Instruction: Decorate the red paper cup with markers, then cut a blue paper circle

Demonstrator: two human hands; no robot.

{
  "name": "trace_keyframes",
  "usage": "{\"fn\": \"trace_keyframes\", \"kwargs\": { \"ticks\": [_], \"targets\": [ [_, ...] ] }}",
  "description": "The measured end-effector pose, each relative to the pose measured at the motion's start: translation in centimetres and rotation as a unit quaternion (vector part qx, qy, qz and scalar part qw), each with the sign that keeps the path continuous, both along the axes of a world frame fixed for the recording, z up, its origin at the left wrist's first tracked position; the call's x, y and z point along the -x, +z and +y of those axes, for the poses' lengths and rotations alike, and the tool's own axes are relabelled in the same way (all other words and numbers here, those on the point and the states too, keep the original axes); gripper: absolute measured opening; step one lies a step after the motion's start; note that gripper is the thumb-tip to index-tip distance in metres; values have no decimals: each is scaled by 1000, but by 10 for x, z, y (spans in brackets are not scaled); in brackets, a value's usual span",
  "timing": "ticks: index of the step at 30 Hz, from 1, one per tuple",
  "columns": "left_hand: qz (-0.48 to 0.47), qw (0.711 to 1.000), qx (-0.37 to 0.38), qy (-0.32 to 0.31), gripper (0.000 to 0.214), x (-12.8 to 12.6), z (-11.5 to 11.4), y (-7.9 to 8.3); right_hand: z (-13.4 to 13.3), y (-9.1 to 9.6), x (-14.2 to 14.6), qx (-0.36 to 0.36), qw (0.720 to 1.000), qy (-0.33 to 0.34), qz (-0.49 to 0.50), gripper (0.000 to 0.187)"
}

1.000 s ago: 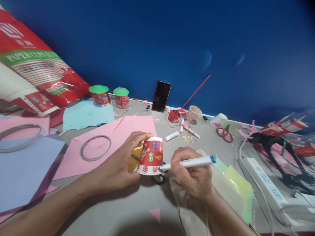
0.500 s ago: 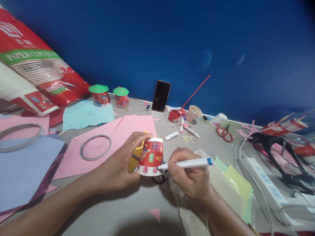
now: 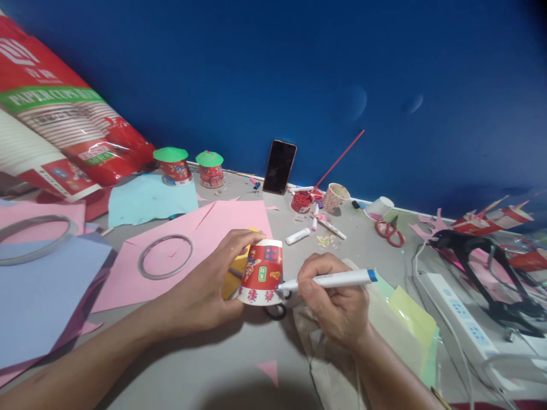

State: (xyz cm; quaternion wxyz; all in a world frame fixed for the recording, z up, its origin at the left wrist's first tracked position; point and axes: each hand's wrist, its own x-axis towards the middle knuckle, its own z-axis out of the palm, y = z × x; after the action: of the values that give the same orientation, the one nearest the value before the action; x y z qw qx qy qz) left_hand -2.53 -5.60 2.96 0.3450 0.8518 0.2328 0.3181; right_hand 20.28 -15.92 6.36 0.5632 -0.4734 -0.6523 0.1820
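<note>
My left hand (image 3: pixel 204 287) grips an upside-down red paper cup (image 3: pixel 262 272) with printed pictures, held on the grey table near its middle. My right hand (image 3: pixel 335 300) is closed round a white marker (image 3: pixel 331 279) with a blue end. The marker's tip touches the cup's lower right rim. A yellow paper piece (image 3: pixel 233 276) lies behind the cup, and a black ring of scissor handle (image 3: pixel 276 311) shows under it.
A pink sheet with a tape ring (image 3: pixel 166 257) lies to the left, a blue sheet (image 3: pixel 38 290) beyond. Two green-lidded cups (image 3: pixel 173 165), a phone (image 3: pixel 279 167), markers, red scissors (image 3: pixel 388 232) stand further back. A power strip (image 3: pixel 459 310) and black cables lie right.
The marker's tip shifted slightly along the cup's lower rim; my right hand dipped and rose again. My left hand and the cup stayed in place.
</note>
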Motion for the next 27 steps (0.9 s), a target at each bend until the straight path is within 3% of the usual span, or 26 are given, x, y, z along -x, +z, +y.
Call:
{"fn": "trace_keyframes", "kwargs": {
  "ticks": [16, 20, 27],
  "targets": [
    [0, 1000, 8, -4, 78, 0, 0, -2, 2, -1, 4, 24, 999, 37, -24, 14],
    [-1, 1000, 10, 2, 80, 0, 0, -2, 0, -3, 3, 26, 1000, 1, -8, 16],
    [1, 999, 47, 20, 80, -1, 1, 4, -2, -13, -3, -37, 997, -61, -11, 10]
  ]
}}
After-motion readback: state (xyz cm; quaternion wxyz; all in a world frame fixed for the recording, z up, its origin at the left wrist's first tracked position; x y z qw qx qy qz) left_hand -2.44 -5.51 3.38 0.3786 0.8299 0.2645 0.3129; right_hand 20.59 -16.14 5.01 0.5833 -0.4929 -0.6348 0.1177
